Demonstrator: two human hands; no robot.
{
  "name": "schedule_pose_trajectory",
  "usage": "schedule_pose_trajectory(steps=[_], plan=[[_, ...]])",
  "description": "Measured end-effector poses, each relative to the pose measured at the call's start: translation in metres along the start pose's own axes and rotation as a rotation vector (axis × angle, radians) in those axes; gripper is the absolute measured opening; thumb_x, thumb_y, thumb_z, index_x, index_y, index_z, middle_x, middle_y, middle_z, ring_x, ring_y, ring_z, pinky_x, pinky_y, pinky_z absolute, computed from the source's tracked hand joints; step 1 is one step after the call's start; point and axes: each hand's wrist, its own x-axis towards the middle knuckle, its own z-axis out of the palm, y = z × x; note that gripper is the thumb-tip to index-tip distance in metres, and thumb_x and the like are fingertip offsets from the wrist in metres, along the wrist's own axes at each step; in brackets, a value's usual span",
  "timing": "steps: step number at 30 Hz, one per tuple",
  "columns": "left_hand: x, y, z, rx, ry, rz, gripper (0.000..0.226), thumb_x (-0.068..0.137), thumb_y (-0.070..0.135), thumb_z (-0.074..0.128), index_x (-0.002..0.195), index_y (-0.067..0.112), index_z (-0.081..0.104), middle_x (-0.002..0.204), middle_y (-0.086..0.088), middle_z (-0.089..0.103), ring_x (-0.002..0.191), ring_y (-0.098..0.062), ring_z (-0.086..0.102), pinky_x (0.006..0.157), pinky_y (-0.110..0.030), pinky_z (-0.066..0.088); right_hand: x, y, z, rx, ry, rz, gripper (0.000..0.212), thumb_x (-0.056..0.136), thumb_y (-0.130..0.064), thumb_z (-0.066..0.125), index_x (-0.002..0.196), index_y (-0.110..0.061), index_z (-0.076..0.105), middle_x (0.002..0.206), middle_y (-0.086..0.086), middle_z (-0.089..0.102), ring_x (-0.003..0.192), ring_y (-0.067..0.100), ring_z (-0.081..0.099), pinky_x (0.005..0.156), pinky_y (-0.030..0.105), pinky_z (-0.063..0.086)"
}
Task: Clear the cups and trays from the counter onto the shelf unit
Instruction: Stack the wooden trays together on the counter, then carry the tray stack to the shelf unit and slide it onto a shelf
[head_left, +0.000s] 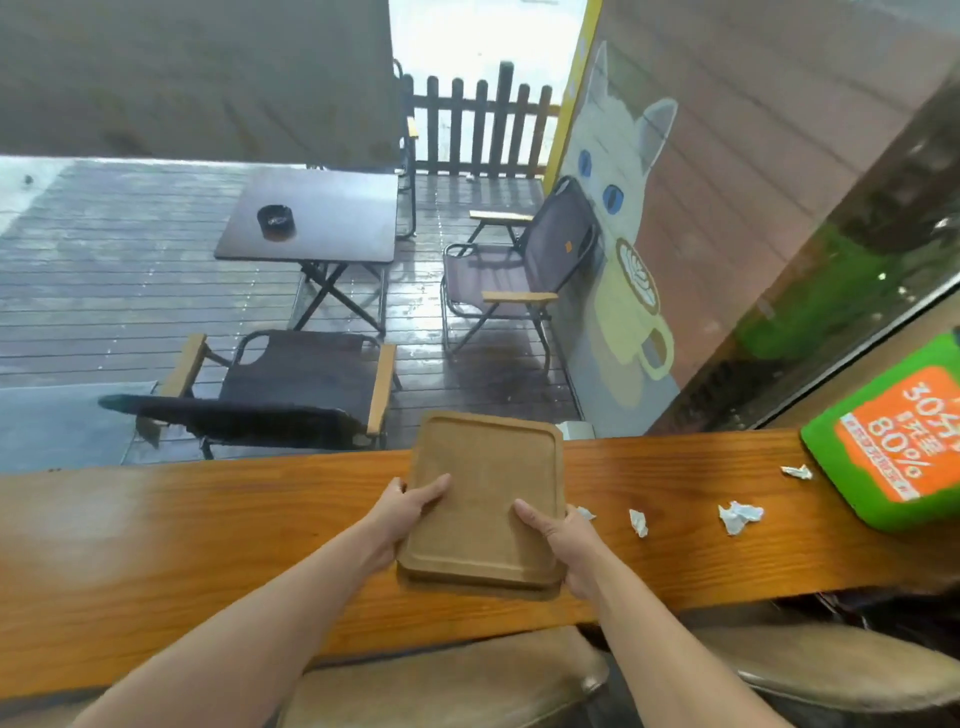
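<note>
1. We are gripping a wooden tray (483, 499) with both hands at the centre of the frame, just below the middle
2. Our left hand (402, 512) is closing on the tray's left edge, thumb lying across its top face, the other fingers hidden beneath
3. Our right hand (563, 540) is clamping the tray's lower right edge the same way, thumb on top
4. The tray is sitting over the wooden counter (156, 545), its far edge reaching past the counter's back edge; we cannot tell whether it is resting or lifted
5. Crumpled paper scraps (737, 515) are lying on the counter to the right of the tray
6. A green and orange sign (893, 436) is standing at the right edge of the frame
7. Beyond the glass, a dark table (322, 218) holding an ashtray (275, 219) is showing in the upper middle
</note>
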Motion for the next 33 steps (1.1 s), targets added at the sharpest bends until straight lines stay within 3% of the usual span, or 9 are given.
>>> schedule_pose_trajectory(steps=[4,6,12,16,19,23,28,31,33], plan=[[-0.027,0.041,0.005,0.051,-0.083,0.130,0.076,0.071,0.038,0.087,0.127,0.020,0.038,0.114,-0.011,0.065,0.097,-0.031,0.071,0.069,-0.043,0.062,-0.037,-0.028,-0.007,0.059,-0.018,-0.097,0.105,0.045,-0.043,0.098,0.133,-0.016,0.047,0.120,0.012,0.067,0.107,0.034,0.066,0.094,0.054,0.054],[-0.036,0.051,0.007,0.088,-0.110,0.162,0.073,0.076,0.035,0.085,0.129,0.019,0.038,0.115,-0.012,0.064,0.097,-0.032,0.070,0.066,-0.041,0.061,-0.053,-0.033,-0.005,0.073,-0.006,-0.128,0.093,0.054,-0.037,0.096,0.131,-0.015,0.048,0.120,0.013,0.068,0.109,0.035,0.065,0.096,0.056,0.052],[-0.050,0.048,0.017,0.170,-0.190,0.192,0.065,0.078,0.032,0.083,0.126,0.015,0.042,0.118,-0.015,0.063,0.100,-0.035,0.068,0.084,-0.053,0.059,-0.090,-0.021,-0.006,0.143,0.117,-0.176,0.089,0.056,-0.032,0.095,0.130,-0.013,0.049,0.116,0.013,0.069,0.103,0.034,0.068,0.090,0.055,0.055],[-0.058,0.045,0.046,0.245,-0.245,0.211,0.063,0.076,0.032,0.084,0.123,0.015,0.046,0.115,-0.015,0.066,0.099,-0.035,0.069,0.087,-0.056,0.057,-0.116,-0.006,-0.026,0.194,0.185,-0.186,0.092,0.053,-0.036,0.094,0.131,-0.012,0.051,0.117,0.012,0.068,0.106,0.032,0.065,0.088,0.049,0.055],[-0.069,0.040,0.081,0.337,-0.263,0.231,0.054,0.077,0.046,0.079,0.111,0.019,0.048,0.112,-0.013,0.066,0.097,-0.032,0.069,0.086,-0.053,0.057,-0.138,0.006,-0.049,0.210,0.287,-0.201,0.089,0.055,-0.051,0.090,0.127,-0.014,0.054,0.115,0.007,0.068,0.105,0.027,0.063,0.081,0.042,0.053],[-0.085,0.030,0.139,0.539,-0.300,0.300,0.065,0.078,0.074,0.061,0.113,0.019,0.057,0.106,-0.007,0.070,0.093,-0.027,0.070,0.082,-0.044,0.058,-0.168,0.022,-0.089,0.307,0.448,-0.201,0.085,0.066,-0.059,0.082,0.127,-0.009,0.051,0.117,0.011,0.067,0.104,0.032,0.065,0.093,0.049,0.053],[-0.121,0.007,0.233,0.676,-0.396,0.384,0.057,0.088,0.070,0.051,0.099,0.016,0.066,0.088,-0.003,0.073,0.079,-0.021,0.072,0.065,-0.034,0.055,-0.219,0.051,-0.166,0.397,0.623,-0.249,0.073,0.078,-0.060,0.072,0.124,-0.006,0.056,0.113,0.012,0.068,0.101,0.031,0.065,0.091,0.044,0.053],[-0.146,-0.018,0.293,0.720,-0.484,0.396,0.062,0.084,0.072,0.054,0.110,0.016,0.063,0.098,-0.005,0.073,0.086,-0.023,0.072,0.067,-0.034,0.055,-0.252,0.081,-0.218,0.450,0.702,-0.277,0.068,0.082,-0.056,0.070,0.123,-0.002,0.058,0.107,0.013,0.068,0.094,0.028,0.066,0.076,0.038,0.055],[-0.164,-0.041,0.335,0.741,-0.545,0.383,0.068,0.079,0.075,0.058,0.117,0.019,0.060,0.105,-0.005,0.072,0.093,-0.024,0.071,0.073,-0.037,0.057,-0.276,0.107,-0.256,0.497,0.754,-0.281,0.068,0.082,-0.055,0.071,0.121,-0.001,0.055,0.107,0.014,0.066,0.094,0.030,0.065,0.074,0.039,0.054]])
